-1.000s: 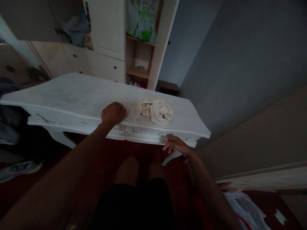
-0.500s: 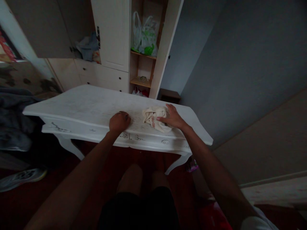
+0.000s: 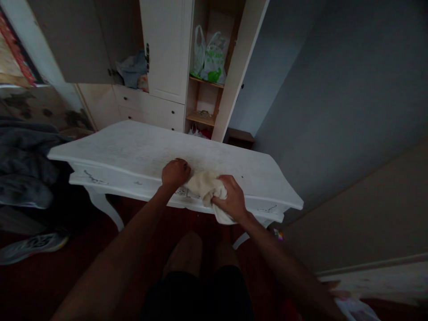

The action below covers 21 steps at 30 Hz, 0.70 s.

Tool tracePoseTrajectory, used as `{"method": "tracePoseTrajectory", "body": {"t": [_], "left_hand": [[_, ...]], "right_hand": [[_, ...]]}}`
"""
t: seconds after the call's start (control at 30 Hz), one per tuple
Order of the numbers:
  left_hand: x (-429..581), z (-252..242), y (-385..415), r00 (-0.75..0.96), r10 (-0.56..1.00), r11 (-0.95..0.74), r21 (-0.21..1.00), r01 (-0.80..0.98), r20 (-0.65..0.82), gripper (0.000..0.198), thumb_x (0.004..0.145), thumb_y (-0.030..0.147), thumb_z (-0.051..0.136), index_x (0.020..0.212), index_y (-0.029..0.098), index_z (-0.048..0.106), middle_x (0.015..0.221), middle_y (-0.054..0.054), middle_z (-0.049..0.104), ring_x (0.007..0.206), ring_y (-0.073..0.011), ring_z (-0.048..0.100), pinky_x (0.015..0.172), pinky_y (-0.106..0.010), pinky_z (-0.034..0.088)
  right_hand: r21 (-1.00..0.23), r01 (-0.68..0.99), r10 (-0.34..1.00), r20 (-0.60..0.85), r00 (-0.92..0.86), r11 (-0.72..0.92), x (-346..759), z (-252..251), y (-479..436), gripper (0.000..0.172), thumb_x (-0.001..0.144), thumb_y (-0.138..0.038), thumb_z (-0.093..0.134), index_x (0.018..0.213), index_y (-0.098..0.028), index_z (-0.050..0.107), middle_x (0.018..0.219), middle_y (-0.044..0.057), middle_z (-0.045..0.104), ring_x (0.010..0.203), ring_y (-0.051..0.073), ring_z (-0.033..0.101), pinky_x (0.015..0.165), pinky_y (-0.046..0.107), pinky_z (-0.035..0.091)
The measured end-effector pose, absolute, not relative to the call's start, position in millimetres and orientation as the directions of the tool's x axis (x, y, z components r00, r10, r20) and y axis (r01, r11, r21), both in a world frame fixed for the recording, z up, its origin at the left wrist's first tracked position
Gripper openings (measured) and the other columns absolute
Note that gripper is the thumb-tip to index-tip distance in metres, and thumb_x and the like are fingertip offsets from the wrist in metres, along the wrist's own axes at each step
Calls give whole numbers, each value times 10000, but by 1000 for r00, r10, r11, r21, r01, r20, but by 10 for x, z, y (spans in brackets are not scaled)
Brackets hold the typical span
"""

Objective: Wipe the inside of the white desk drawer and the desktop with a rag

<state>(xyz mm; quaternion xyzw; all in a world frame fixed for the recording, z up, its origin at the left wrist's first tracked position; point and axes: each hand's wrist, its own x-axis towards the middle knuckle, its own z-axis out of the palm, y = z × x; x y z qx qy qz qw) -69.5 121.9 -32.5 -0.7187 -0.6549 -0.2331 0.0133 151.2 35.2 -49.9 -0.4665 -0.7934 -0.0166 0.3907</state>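
Note:
A cream-coloured cloth [image 3: 204, 182] lies bunched at the front edge of a white table [image 3: 133, 145], with part of it hanging over the edge. My right hand [image 3: 231, 198] grips the cloth's right side, thumb and fingers closed round its folds. Just left of the cloth, my left hand [image 3: 175, 172] rests on the tabletop, curled into a fist. A small dark spot shows at its fingers; I cannot make out what it is. Grey smudges mark the tabletop around both hands.
Behind the table stands a white wardrobe [image 3: 167, 53] with open doors and a plastic bag [image 3: 214, 62] on a shelf. Grey clothing [image 3: 23, 165] is heaped at the left, above a shoe [image 3: 35, 247]. A grey wall [image 3: 341, 98] rises on the right.
My right hand has pulled the cloth toward the front edge and slightly left, closing on it and bunching it. The left fist appears a little further right as the view shifts.

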Motion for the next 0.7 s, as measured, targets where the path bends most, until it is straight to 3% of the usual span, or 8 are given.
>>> {"method": "tracePoseTrajectory", "body": {"t": [0.1, 0.2, 0.4, 0.57, 0.7], "left_hand": [[-697, -330, 1217, 29, 937, -137, 291, 947, 349, 381, 910, 334, 410, 1039, 178, 733, 1128, -136, 713, 1003, -275, 683, 810, -352, 530], [-696, -328, 1214, 21, 936, -132, 294, 946, 351, 384, 909, 336, 409, 1047, 175, 730, 1125, -137, 714, 999, -279, 683, 812, -359, 530], [-692, -320, 1210, 23, 936, -133, 294, 946, 351, 374, 895, 338, 421, 1041, 183, 728, 1133, -123, 714, 1019, -271, 676, 821, -351, 530], [-703, -335, 1224, 12, 932, -134, 313, 940, 362, 382, 888, 344, 426, 1051, 183, 732, 1129, -124, 716, 1012, -283, 678, 831, -377, 536], [-705, -333, 1235, 22, 938, -135, 307, 942, 346, 381, 886, 332, 424, 1054, 182, 732, 1133, -127, 716, 1015, -283, 679, 833, -385, 540]], "right_hand": [[-127, 692, 575, 671, -468, 711, 1482, -837, 26, 503, 734, -305, 750, 1209, -216, 614, 1245, 136, 635, 1156, 302, 594, 971, 427, 520], [88, 630, 468, 594, -655, 771, 1489, -1133, 44, 481, 779, -255, 727, 1242, -205, 603, 1303, 165, 637, 1221, 332, 570, 961, 469, 516], [80, 664, 557, 475, -681, 744, 1422, -1347, 410, 457, 848, -131, 645, 1292, -221, 583, 1455, 175, 550, 1324, 306, 516, 1023, 499, 476], [58, 668, 550, 517, -655, 742, 1298, -1456, 401, 514, 797, -142, 701, 1296, -205, 591, 1517, 178, 489, 1404, 327, 438, 1106, 545, 414], [89, 674, 508, 587, -630, 733, 1417, -1604, 349, 477, 814, -86, 663, 1276, -185, 604, 1486, 178, 526, 1420, 306, 432, 1115, 523, 430]]}}
